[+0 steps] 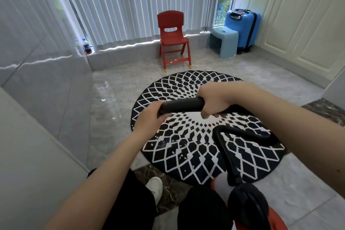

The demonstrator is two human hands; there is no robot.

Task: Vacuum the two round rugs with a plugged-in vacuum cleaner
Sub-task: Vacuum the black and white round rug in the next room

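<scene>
- Left hand [149, 117] grips the near end of the black vacuum tube [182, 106], fingers curled over it; forearm reaches up from lower left
- Right hand [214, 100] wraps the tube's far end, knuckles up; arm comes in from the right
- Tube held level above the black-and-white round rug [186, 155]; black hose [229, 151] loops across the rug to the red vacuum cleaner [248, 209] at lower right

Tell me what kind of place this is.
Probably a room in a home, perhaps a sunroom: a round patterned rug on glossy tiled floor, vertical blinds across big windows, and a red child's chair beside a blue suitcase.
</scene>
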